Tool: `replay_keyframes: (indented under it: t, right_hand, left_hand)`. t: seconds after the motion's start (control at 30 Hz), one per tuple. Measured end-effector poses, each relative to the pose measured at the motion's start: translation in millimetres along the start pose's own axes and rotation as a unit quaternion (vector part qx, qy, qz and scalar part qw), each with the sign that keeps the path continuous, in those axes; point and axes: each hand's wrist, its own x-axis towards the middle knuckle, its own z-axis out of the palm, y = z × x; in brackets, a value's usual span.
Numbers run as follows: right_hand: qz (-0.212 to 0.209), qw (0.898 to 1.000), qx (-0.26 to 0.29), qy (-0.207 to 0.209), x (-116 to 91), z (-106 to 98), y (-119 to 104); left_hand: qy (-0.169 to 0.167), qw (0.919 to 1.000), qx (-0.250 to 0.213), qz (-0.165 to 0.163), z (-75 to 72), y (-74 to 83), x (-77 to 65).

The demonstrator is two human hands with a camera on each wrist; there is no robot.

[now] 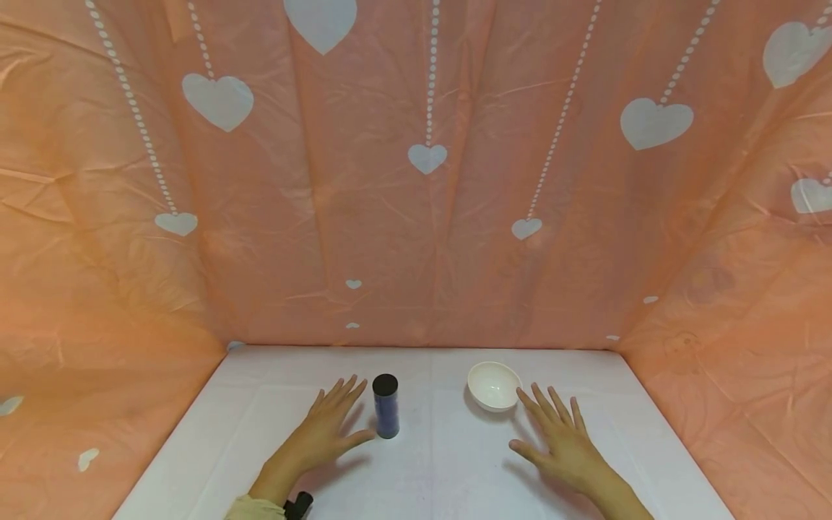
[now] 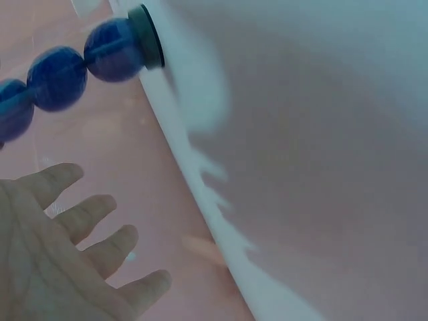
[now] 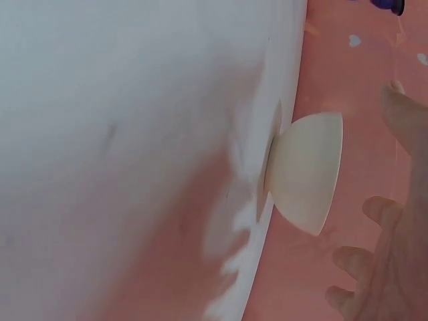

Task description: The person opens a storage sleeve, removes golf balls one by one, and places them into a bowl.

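A clear tube (image 1: 386, 413) with a black lid stands upright on the white table, and the left wrist view shows blue balls (image 2: 57, 78) in a row inside it. My left hand (image 1: 323, 432) is just to the left of the tube, fingers spread and holding nothing. A white bowl (image 1: 494, 388) sits upright farther right; its inside looks bare. Spread out at the bowl's near right side is my right hand (image 1: 564, 449), also holding nothing. In the right wrist view the bowl's side (image 3: 304, 167) appears beyond the fingertips.
The white-covered table (image 1: 429, 462) is bounded at the back and both sides by orange sheeting (image 1: 377, 238) printed with pale hearts. A small black object (image 1: 299, 504) shows at the left wrist, by the sleeve (image 1: 255, 508).
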Motion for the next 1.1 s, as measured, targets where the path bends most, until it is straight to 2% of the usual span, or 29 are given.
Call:
replay_keyframes:
  t: [0.33, 0.5, 0.63, 0.8, 0.93, 1.1]
  right_hand:
    - [-0.008, 1.0, 0.014, -0.01, 8, 5, -11]
    - [-0.017, 0.999, 0.028, -0.008, 10, 4, -20]
    - [-0.019, 0.999, 0.031, -0.012, 13, 6, -22]
    - [-0.027, 0.999, 0.039, -0.007, 17, 9, -25]
    - [-0.037, 0.998, 0.047, 0.001, 19, 12, -28]
    - [-0.047, 0.997, 0.055, 0.007, 22, 14, -32]
  left_hand:
    - [-0.037, 0.9965, -0.074, 0.012, 8.6, 8.4, 12.7]
    - [-0.049, 0.991, -0.123, -0.022, 12.9, 11.8, 13.8]
    - [-0.032, 0.9862, -0.158, -0.039, 18.5, 13.8, 17.2]
    - [0.007, 0.9828, -0.184, -0.017, 23.8, 16.7, 21.7]
    - [0.012, 0.9766, -0.215, 0.005, 28.9, 16.6, 23.8]
    - [0.01, 0.9687, -0.248, -0.003, 34.0, 16.1, 25.5]
